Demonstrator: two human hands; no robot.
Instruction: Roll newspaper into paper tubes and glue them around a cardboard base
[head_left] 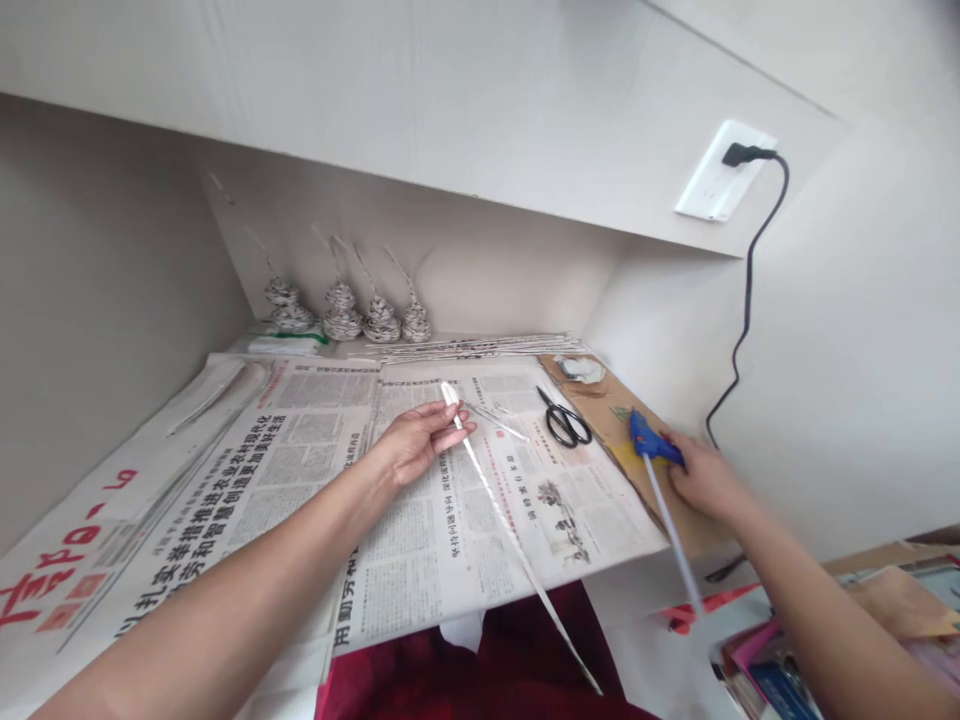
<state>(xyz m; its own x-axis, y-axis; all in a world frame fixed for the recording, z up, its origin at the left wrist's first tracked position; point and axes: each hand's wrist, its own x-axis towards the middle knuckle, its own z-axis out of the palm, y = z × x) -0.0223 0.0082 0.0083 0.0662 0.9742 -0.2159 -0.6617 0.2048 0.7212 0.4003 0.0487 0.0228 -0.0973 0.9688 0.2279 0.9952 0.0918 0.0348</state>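
At the bottom centre of the frame, a garment (517, 675) of deep red cloth is shown, brighter crimson at its left edge and shaded to maroon higher up. The left forearm (262, 570), at lower left, and the right forearm (817, 610), at lower right, are left bare, as are the left hand (420, 440) and right hand (705, 475).

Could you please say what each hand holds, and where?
Left fingers: a long paper strip, near its far end. Right fingers: the blue glue gun, by its handle.
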